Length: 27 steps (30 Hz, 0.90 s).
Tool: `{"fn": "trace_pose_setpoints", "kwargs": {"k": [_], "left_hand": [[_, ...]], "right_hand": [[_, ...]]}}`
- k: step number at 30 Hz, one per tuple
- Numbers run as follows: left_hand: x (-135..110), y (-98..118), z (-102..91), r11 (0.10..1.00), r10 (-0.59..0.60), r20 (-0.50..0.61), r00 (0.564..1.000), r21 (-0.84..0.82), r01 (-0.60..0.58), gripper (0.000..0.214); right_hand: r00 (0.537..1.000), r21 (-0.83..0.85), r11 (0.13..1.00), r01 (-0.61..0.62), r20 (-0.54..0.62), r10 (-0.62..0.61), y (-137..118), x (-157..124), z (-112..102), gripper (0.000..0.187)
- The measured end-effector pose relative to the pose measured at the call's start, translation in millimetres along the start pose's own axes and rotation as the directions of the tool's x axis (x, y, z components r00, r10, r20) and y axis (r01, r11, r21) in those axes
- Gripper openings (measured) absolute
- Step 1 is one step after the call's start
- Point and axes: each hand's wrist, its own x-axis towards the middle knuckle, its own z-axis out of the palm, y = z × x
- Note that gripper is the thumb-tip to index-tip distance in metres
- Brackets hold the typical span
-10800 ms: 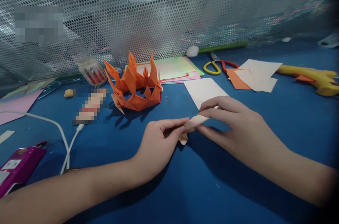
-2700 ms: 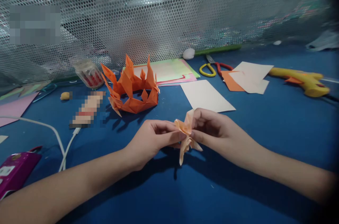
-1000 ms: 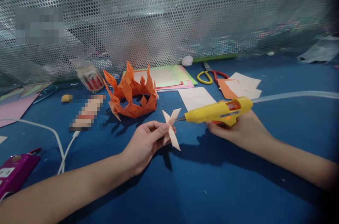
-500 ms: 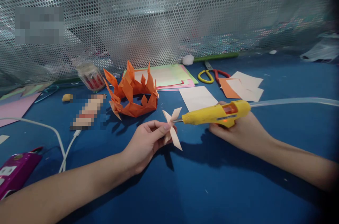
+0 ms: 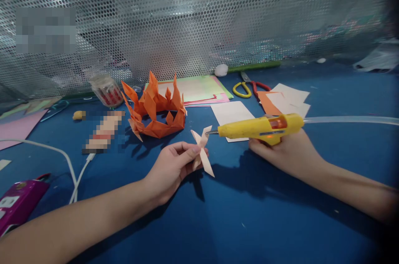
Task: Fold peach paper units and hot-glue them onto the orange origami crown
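Note:
Between thumb and fingers, my left hand (image 5: pixel 176 168) pinches a pale peach folded paper piece (image 5: pixel 205 160) with pointed arms. My right hand (image 5: pixel 289 154) is wrapped round the grip of a yellow hot glue gun (image 5: pixel 243 127), its metal nozzle at the upper right arm of the paper piece. A long clear glue stick (image 5: pixel 349 119) runs out of the gun's back toward the right edge. Left of the paper piece, a ring of folded orange paper (image 5: pixel 156 110) with upright points stands on the blue table (image 5: pixel 249 222).
Behind lie stacked coloured sheets (image 5: pixel 193 87), a white sheet (image 5: pixel 232 116), orange and white paper scraps (image 5: pixel 289 99) and red-and-yellow-handled scissors (image 5: pixel 246 85). A glass jar (image 5: pixel 107 89), a white cable (image 5: pixel 67 158) and a purple power strip (image 5: pixel 23 203) are at left. Perforated metal (image 5: pixel 199 18) stands behind.
My right hand and the glue gun have shifted slightly right. The nozzle has moved from the paper piece's centre up to its upper right arm. My left hand stays in place.

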Motion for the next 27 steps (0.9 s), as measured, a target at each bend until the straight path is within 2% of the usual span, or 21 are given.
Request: {"fn": "trace_pose_setpoints", "kwargs": {"k": [14,22,27], "left_hand": [[0.0,-1.9,-3.1,1.0,0.004,0.03,1.0,0.007,-0.004,0.042],[-0.9,-0.3,-0.7,1.0,0.014,0.025,1.0,0.011,-0.014,0.043],[0.1,-0.8,-2.1,1.0,0.017,0.025,1.0,0.006,-0.017,0.043]], "right_hand": [[1.0,-0.039,0.999,-0.024,-0.017,0.024,0.3,-0.8,-2.4,0.013],[0.994,0.022,0.998,0.054,0.098,-0.056,-5.4,-8.3,-2.0,0.01],[1.0,-0.022,0.999,0.03,0.008,-0.03,-3.5,-4.4,-0.4,0.013]]}}
